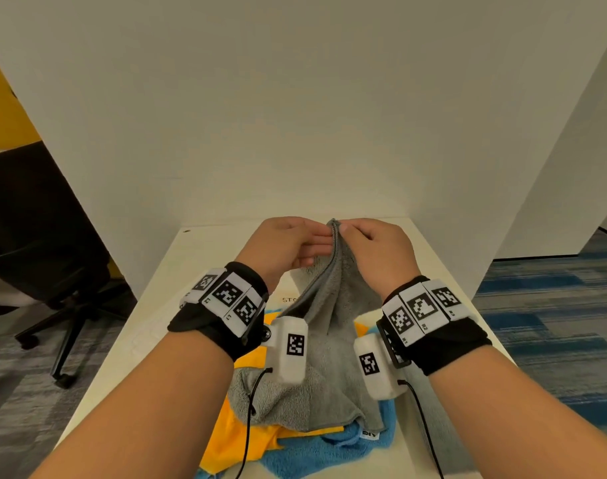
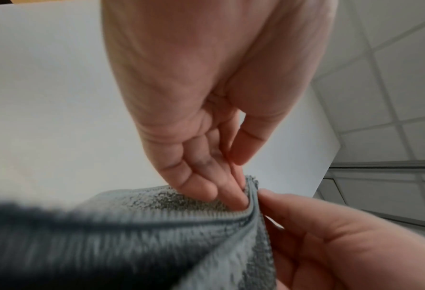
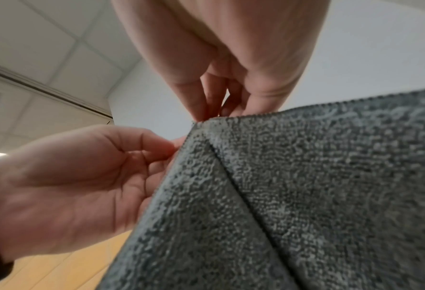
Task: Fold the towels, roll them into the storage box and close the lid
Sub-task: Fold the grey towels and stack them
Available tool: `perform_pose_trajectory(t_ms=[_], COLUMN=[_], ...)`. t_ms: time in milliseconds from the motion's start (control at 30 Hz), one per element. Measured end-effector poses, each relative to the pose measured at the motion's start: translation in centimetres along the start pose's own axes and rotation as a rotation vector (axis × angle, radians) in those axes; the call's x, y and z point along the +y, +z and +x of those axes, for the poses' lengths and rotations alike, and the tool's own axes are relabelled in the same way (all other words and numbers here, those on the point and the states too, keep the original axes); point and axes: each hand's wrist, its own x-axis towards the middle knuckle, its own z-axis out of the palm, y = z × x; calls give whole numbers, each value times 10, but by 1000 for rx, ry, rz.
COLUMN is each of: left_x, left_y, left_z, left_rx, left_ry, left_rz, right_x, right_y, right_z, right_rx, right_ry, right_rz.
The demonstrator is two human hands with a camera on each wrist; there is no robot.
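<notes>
Two forearms reach forward from the bottom of the head view, each wrist wrapped in a black band carrying white blocks printed with black-and-white markers. Beneath them, nearest the viewer, a blue towel [image 1: 316, 454] and a yellow towel [image 1: 226, 440] lie crumpled on the white table [image 1: 163, 305], with the lower part of a grey towel [image 1: 323, 357] heaped on top of them.

Further out, the grey towel rises to a peak held above the table. The right hand [image 1: 374, 250] pinches the towel's stitched corner between thumb and curled fingers. The left hand [image 1: 281, 245] meets it from the other side, thumb above and fingertips [image 2: 233, 196] pressed against the hem just below that corner; its hold looks like a light pinch, though the wrist view is too blurred to be sure. Both palms face each other, knuckles up, wrists level.

Judging by this, the step in hand is finding the grey towel's edge so it can be spread and folded. Next, the left hand probably needs to slide along the hem to a second corner while the right keeps its pinch.

Beyond the hands stand plain white partition walls [image 1: 295, 115]. No storage box is clearly in view.
</notes>
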Motion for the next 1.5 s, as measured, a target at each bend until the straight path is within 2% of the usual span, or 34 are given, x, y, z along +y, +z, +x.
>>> perform_pose_trajectory(t_ms=[133,333,467,533,600,733,900,1067,1300,1367,1500], left_x=[2,-7,-11,-10,-10,-8,-7,-7,-12,-11,-8], left_y=[-2,-5,-7,-6,-6,-10,-23,-35,-39,-38,-35], left_z=[-3,0,4,3,2,1,1,3,2,0,-1], left_rx=[-52,70,-48,-51,-30,-30,35,128,104,85,81], left_ry=[44,238,239,266,280,288,319,335,362,367,358], left_rz=[153,370,592,681,690,654,676,670,656,612,437], right_x=[1,3,1,2,3,10,27,38,37,38,37], right_y=[-3,-8,-8,-9,-11,-13,-21,-24,-29,-27,-20], right_z=[-1,0,-2,-3,-5,-7,-1,0,1,-1,-11], right_rx=[-34,-56,-104,-106,-157,-356,-416,-311,-155,-133,-74], right_ry=[-27,-78,-134,-150,-136,-75,-36,-92,-68,-58,36], right_rz=[25,3,68,56,-40,-347,-475,-505,-756,-655,-172])
